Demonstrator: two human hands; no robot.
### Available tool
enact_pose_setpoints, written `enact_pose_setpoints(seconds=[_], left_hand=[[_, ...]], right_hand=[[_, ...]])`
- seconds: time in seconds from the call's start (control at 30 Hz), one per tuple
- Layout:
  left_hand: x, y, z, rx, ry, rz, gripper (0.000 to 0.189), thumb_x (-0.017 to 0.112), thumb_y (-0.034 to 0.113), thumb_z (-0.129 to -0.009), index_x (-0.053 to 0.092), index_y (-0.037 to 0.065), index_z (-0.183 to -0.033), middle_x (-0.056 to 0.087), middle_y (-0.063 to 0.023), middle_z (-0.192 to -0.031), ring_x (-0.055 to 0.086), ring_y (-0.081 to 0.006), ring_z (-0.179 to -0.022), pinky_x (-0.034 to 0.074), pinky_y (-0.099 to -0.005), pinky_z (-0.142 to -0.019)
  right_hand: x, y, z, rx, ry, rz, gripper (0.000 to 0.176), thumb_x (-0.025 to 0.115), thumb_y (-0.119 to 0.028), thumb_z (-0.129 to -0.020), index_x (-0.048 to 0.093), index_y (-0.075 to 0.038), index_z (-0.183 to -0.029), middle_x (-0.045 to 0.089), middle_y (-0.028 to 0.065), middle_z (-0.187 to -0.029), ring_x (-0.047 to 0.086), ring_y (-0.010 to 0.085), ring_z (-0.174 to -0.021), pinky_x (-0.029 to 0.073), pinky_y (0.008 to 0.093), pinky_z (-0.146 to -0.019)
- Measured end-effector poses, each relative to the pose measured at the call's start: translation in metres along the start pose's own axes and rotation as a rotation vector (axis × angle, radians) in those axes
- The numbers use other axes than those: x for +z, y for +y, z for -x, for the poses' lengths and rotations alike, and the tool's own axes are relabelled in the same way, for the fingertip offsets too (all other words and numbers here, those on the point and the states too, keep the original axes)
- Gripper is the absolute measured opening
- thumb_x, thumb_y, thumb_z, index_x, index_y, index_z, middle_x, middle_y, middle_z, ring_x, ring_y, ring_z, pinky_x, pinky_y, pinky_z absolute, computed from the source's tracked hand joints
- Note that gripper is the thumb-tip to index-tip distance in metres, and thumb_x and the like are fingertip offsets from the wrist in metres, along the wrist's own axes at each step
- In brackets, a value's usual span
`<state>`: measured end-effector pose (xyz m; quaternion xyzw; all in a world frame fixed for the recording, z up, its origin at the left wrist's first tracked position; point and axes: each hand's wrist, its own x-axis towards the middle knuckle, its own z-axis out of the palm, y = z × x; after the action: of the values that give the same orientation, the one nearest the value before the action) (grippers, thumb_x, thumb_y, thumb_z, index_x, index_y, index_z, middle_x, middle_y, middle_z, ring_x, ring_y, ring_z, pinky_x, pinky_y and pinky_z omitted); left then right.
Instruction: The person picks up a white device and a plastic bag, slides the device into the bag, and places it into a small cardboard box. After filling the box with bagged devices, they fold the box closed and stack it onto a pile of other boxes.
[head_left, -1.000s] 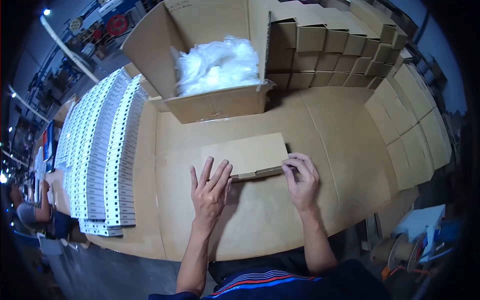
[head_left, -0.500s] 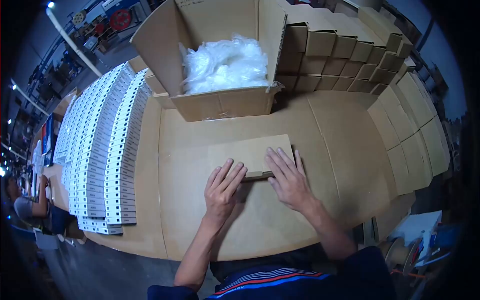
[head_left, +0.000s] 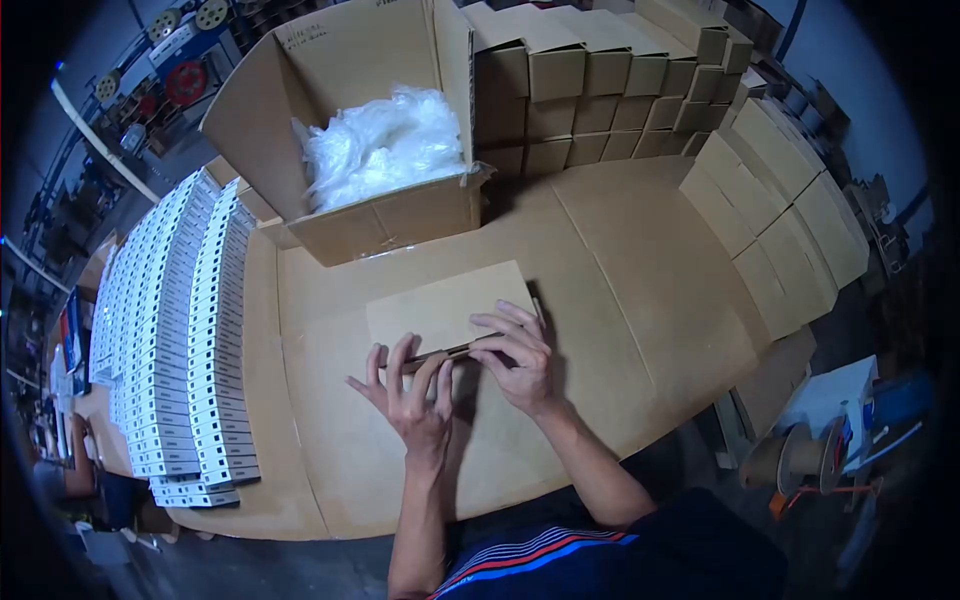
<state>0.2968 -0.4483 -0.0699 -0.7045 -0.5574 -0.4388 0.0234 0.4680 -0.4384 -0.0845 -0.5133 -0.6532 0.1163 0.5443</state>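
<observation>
A flat brown cardboard box blank point(head_left: 445, 305) lies on the cardboard-covered table point(head_left: 640, 290). My left hand point(head_left: 410, 395) sits at its near edge, fingers spread and curled up under that edge. My right hand point(head_left: 520, 360) rests on the blank's near right corner, fingers bent over the edge, pinching it. Both hands grip the blank's near edge, which is lifted slightly off the table.
A large open carton point(head_left: 345, 215) with clear plastic bags point(head_left: 375, 145) stands behind the blank. Stacked small brown boxes point(head_left: 600, 90) line the back and right side. Long rows of white boxes point(head_left: 180, 320) fill the left. A wire spool point(head_left: 800, 455) sits below the table's right end.
Both hands slid from lying flat on the blank to gripping its near edge, which now lifts slightly. The view has shifted, so everything sits further left.
</observation>
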Motion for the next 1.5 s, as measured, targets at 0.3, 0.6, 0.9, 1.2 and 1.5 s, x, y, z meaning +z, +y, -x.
enact_pose_setpoints(seconds=[0.3, 0.6, 0.9, 1.2, 1.5], left_hand=[[0.003, 0.005, -0.011, -0.155, -0.083, 0.219, 0.006, 0.078, 0.01, -0.083, 0.074, 0.006, -0.082, 0.054, -0.0162, -0.146, 0.027, -0.0439, -0.15, 0.02, -0.0575, -0.122], [0.002, 0.003, -0.01, -0.15, -0.08, 0.345, 0.006, 0.076, 0.007, -0.081, 0.071, 0.005, -0.079, 0.053, -0.0169, -0.146, 0.022, -0.0438, -0.152, 0.02, -0.0576, -0.122], [0.011, -0.004, -0.006, -0.204, 0.019, 0.393, 0.017, 0.085, 0.01, -0.078, 0.072, 0.006, -0.088, 0.052, -0.0179, -0.144, 0.034, -0.0427, -0.147, 0.03, -0.0543, -0.119], [0.006, -0.034, -0.048, -0.054, -0.177, 0.379, 0.043, 0.096, 0.019, -0.064, 0.078, 0.003, -0.1, 0.068, -0.0126, -0.125, 0.063, -0.0312, -0.117, 0.039, -0.0532, -0.116], [0.024, -0.074, 0.004, -0.446, -0.323, 0.688, 0.078, 0.079, -0.004, -0.084, 0.038, -0.005, -0.15, 0.054, -0.0207, -0.141, 0.053, -0.0278, -0.13, 0.041, -0.0389, -0.114]], right_hand=[[0.012, -0.026, 0.004, 0.108, 0.071, 0.197, 0.01, 0.073, -0.008, -0.086, 0.065, -0.003, -0.08, 0.056, 0.0121, -0.146, 0.035, 0.0419, -0.149, 0.018, 0.0637, -0.123], [0.007, -0.031, 0.002, 0.12, 0.032, 0.203, 0.011, 0.071, -0.005, -0.082, 0.062, -0.006, -0.077, 0.054, 0.0127, -0.148, 0.034, 0.0424, -0.149, 0.016, 0.0637, -0.123], [0.009, -0.023, 0.002, 0.077, 0.111, 0.107, 0.029, 0.081, -0.009, -0.08, 0.06, -0.004, -0.1, 0.058, 0.018, -0.143, 0.043, 0.0415, -0.142, 0.03, 0.0561, -0.119], [-0.027, 0.048, -0.052, 0.137, -0.222, -0.134, 0.066, 0.101, -0.028, -0.057, 0.056, -0.009, -0.101, 0.052, 0.0217, -0.146, 0.048, 0.0393, -0.138, 0.04, 0.0442, -0.113], [-0.058, 0.054, -0.021, 0.261, -0.236, -0.146, 0.117, 0.1, -0.027, -0.062, 0.032, -0.006, -0.155, 0.047, 0.0212, -0.151, 0.046, 0.0371, -0.14, 0.036, 0.0448, -0.119]])
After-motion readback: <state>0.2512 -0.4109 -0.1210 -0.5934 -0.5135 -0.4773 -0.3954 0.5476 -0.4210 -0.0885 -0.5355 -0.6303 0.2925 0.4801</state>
